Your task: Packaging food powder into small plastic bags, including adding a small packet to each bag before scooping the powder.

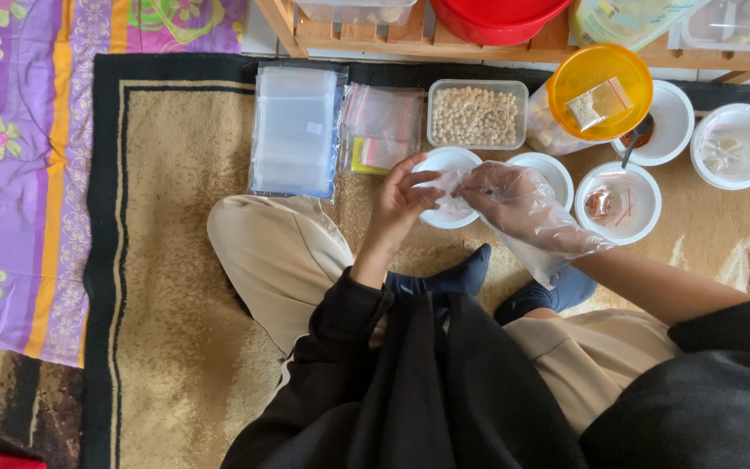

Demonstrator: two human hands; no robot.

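Person sitting cross-legged on a tan rug with a black border, viewed from above.

Left hand: bare, fingers pinching one edge of a small clear plastic bag; the grip is narrow and closed on the bag.

Right hand: wearing a loose transparent plastic glove, fingertips holding the opposite edge of the same bag. What the bag contains cannot be told.

The bag is hanging between the two hands, just above a white bowl and in front of the knees.

Items lying around:
- stack of clear zip bags, left of the hands;
- smaller packet of bags with red strips, beside the stack;
- rectangular clear tub of pale round pellets, beyond the hands;
- orange lid resting over a container, right of the tub;
- further white bowls, right of the gloved hand, one holding a small packet.

A wooden shelf is running along the top edge; a purple floral cloth is lying left.
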